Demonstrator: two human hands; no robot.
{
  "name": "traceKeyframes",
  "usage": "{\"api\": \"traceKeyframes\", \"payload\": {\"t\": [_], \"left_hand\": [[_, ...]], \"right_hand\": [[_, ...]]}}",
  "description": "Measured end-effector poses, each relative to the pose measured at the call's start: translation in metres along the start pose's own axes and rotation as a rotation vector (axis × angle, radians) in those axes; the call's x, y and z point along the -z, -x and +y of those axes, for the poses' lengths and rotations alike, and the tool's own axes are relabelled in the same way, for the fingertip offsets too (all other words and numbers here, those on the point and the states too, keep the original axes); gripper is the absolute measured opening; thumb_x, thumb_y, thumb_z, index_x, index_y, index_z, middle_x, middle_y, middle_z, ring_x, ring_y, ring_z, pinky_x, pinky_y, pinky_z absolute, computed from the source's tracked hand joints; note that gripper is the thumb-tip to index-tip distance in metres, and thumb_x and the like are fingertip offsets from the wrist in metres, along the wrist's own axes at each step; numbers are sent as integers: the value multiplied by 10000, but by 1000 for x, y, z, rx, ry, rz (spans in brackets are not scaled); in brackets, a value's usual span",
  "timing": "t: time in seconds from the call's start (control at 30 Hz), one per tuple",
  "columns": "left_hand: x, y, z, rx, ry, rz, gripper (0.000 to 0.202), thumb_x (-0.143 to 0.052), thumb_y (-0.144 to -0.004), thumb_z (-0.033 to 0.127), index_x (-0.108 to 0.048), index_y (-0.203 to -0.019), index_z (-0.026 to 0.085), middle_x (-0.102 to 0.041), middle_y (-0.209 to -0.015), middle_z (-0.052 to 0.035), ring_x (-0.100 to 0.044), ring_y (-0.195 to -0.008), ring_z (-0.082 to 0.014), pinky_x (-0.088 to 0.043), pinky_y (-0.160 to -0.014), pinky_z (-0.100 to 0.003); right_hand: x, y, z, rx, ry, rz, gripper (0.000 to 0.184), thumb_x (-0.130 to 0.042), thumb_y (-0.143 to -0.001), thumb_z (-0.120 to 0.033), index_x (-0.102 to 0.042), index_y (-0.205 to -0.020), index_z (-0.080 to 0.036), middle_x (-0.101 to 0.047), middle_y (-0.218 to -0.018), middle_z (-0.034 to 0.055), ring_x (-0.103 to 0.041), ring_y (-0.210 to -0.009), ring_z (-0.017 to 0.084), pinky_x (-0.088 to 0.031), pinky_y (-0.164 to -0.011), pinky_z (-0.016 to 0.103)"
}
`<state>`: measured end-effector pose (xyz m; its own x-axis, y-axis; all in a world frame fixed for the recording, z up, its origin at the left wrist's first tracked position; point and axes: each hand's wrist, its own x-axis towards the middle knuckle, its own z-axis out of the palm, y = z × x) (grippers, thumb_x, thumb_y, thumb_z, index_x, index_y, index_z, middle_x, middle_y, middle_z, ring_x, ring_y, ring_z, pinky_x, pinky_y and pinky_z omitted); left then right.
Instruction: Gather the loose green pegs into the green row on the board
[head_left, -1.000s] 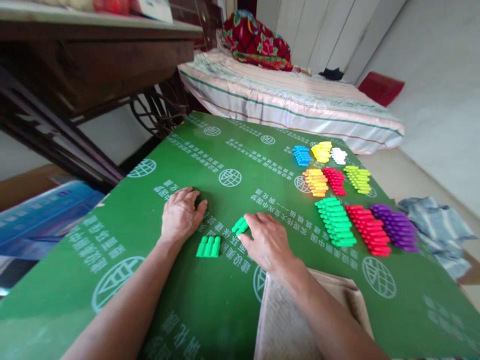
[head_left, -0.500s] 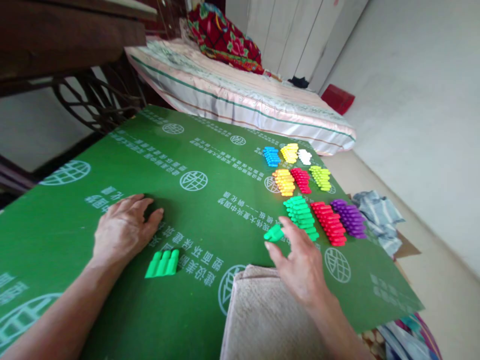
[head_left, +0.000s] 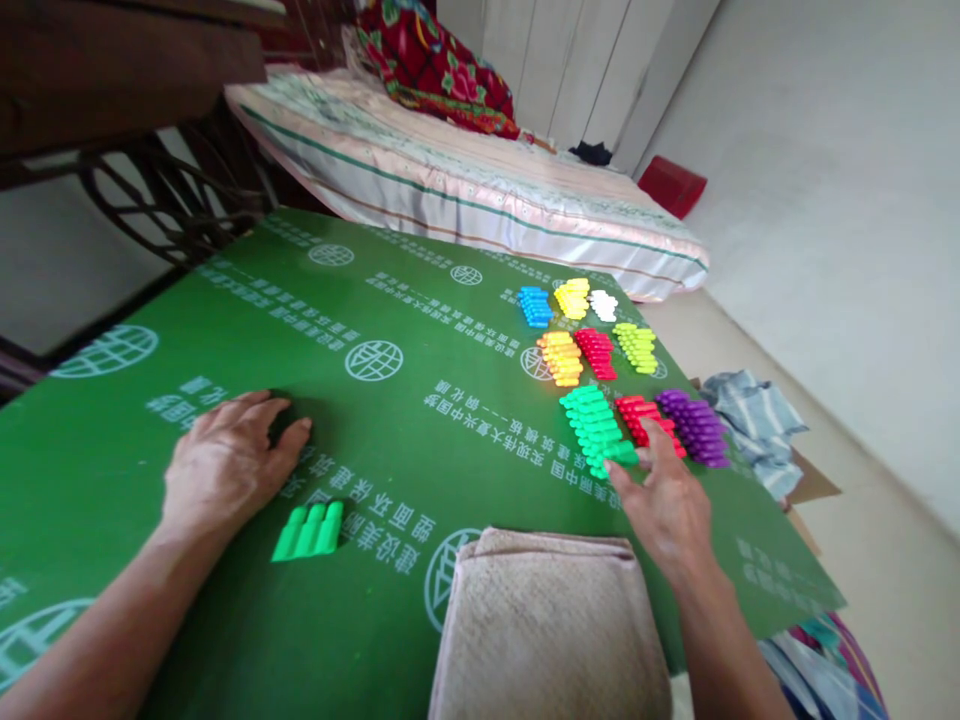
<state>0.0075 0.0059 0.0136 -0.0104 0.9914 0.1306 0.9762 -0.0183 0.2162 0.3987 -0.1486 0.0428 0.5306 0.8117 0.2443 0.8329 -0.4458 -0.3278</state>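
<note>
A green printed board (head_left: 420,300) carries rows of small plastic pieces sorted by colour. My right hand (head_left: 667,495) is at the near end of the green row (head_left: 592,420), thumb and forefinger pinched on a couple of green pieces there. Beside that row lie a red row (head_left: 637,415) and a purple row (head_left: 697,425). My left hand (head_left: 221,460) rests flat on the board, fingers loosely spread and holding nothing. Just right of its wrist lies a small group of green pieces (head_left: 309,530).
Farther back are orange (head_left: 562,358), red (head_left: 596,352), lime (head_left: 637,347), blue (head_left: 534,305), yellow (head_left: 574,298) and white (head_left: 604,304) rows. A beige towel (head_left: 547,630) lies at the near edge. A bed (head_left: 465,190) stands behind, an iron-framed table (head_left: 150,190) at left, cloth (head_left: 757,420) on the floor.
My right hand carried green pieces from the middle of the board rightward to the near end of the green row. My left hand stayed put; the view swung right.
</note>
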Motion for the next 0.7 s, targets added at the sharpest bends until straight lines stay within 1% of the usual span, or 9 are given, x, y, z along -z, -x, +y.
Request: {"api": "traceKeyframes", "payload": {"t": [0.2, 0.33, 0.57, 0.7], "left_hand": [[-1, -1, -1, -2, -8, -11, 863, -118, -800, 662, -569, -1239, 72, -498, -1405, -187, -439, -1293, -374, -361, -1112, -517], [-2, -2, -2, -2, -14, -10, 857, -116, -806, 656, -565, -1244, 73, -493, -1408, -191, -435, -1294, -373, -361, -1112, -516], [-4, -2, -5, -11, -13, -3, 841, -126, -813, 654, -561, -1247, 80, -487, -1414, -183, -434, -1296, -369, -357, -1113, -513], [-4, -1, -4, -2, -21, -9, 836, -120, -813, 654, -566, -1241, 90, -497, -1408, -173, -435, -1296, -361, -359, -1114, -507]], "right_hand": [[3, -4, -6, -36, 46, -50, 671, -543, -838, -466, -417, -1435, -186, -717, -1044, 106, -668, -871, 253, -477, -744, 351], [3, -6, -7, -46, 55, -68, 668, -545, -837, -460, -419, -1433, -187, -720, -1043, 107, -670, -878, 258, -476, -747, 355], [1, -6, -5, -33, 41, -60, 664, -537, -836, -477, -426, -1427, -195, -724, -1041, 100, -673, -842, 242, -478, -721, 346], [0, -6, -2, -18, 34, -53, 675, -535, -834, -497, -425, -1430, -199, -726, -1048, 99, -679, -846, 242, -483, -722, 351]]}}
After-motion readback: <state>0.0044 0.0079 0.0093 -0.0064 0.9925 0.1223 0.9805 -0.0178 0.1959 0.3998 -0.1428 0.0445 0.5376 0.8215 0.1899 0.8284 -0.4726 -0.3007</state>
